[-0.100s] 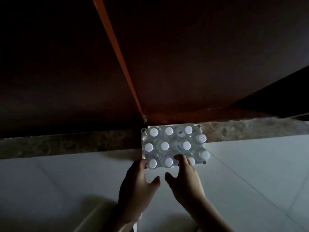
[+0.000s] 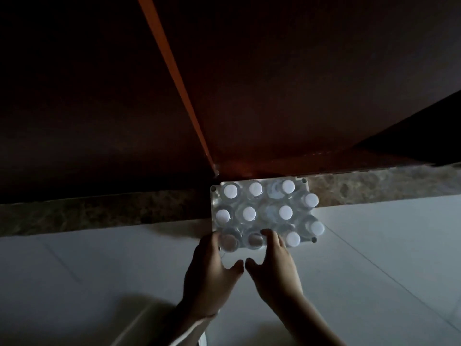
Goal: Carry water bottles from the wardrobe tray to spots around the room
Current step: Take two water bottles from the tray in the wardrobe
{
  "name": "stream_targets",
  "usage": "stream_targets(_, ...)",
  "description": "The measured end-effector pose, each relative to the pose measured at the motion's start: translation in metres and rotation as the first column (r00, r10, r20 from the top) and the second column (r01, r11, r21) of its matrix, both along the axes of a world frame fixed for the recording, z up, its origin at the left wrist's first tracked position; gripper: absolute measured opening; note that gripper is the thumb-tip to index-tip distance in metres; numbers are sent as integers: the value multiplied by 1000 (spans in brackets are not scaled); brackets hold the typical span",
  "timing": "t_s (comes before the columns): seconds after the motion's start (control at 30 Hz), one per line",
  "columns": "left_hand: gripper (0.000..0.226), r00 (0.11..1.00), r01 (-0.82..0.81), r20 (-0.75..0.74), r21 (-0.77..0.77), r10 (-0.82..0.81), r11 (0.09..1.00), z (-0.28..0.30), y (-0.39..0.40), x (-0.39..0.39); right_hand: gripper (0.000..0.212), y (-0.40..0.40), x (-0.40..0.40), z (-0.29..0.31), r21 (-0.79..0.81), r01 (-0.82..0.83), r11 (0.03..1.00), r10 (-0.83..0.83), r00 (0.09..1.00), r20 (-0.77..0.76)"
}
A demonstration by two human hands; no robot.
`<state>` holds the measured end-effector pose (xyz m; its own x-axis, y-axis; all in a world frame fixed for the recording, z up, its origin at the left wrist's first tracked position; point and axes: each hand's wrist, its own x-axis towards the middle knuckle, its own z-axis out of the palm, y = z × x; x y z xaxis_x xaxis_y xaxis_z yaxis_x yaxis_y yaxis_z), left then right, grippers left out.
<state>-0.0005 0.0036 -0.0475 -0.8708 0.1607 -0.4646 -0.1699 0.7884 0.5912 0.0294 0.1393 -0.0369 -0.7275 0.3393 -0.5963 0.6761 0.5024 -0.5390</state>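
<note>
A clear plastic tray (image 2: 214,196) stands on the floor against the wardrobe base and holds several water bottles (image 2: 249,213) with white caps, seen from above. My left hand (image 2: 209,270) reaches the tray's near left corner, its fingers beside the front-left bottle (image 2: 229,242) and its thumb spread away. My right hand (image 2: 274,270) lies close beside it, fingertips against the right side of the second front bottle (image 2: 255,239). Both of those bottles' caps are in shadow. Neither hand is closed around a bottle.
The dark brown wardrobe (image 2: 274,83) fills the upper view, with an orange edge strip (image 2: 174,78) running down to the tray. A speckled stone plinth (image 2: 99,213) runs along its base. Pale tiled floor (image 2: 374,270) spreads around the tray.
Both hands have edged forward over the front row, and the two nearest caps have gone from bright to shaded.
</note>
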Motion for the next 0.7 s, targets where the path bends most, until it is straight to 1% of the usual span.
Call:
stream_targets(0.07, 59, 1000, -3, 19, 2, 3, 1000, -31, 1, -2, 55, -6, 4, -29, -8, 32, 999, -33, 999, -27)
stream_targets(0.13, 58, 999, -35, 24, -7, 35, 999, -54, 4, -4, 59, -8, 6, -54, -7, 84, 996, -85, 995, -61)
stream_targets(0.17, 54, 999, -42, 32, -13, 42, 999, -61, 5, -5, 58, -9, 5, -65, 3, 100, 995, -99, 992, -75)
stream_targets(0.27, 38, 994, -106, 47, 39, 104, 994, -79, 9, -9, 39, -10, -2, -89, 1, 193, 981, -192, 976, -103)
stream_targets(0.4, 31, 991, -127, -29, 9, 127, 992, -82, 8, -6, 39, -10, -2, -98, 24, 185, 982, -181, 975, -128)
stream_targets(0.47, 29, 991, -132, -29, 45, 133, 990, -73, 5, -4, 39, -10, 1, -89, 47, 158, 986, -150, 979, -137)
stream_targets(0.53, 28, 994, -85, -66, 53, 89, 995, -52, 1, -6, 44, -10, 2, -70, 64, 141, 988, -130, 979, -154)
stream_targets(0.6, 30, 990, -21, -142, 33, 25, 999, -22, -3, -14, 47, -6, 1, -39, 70, 122, 990, -107, 976, -190)
stream_targets(0.7, 32, 971, 37, -237, 42, -26, 998, 41, -5, -26, 50, 3, -9, 25, 51, 92, 994, -76, 964, -256)
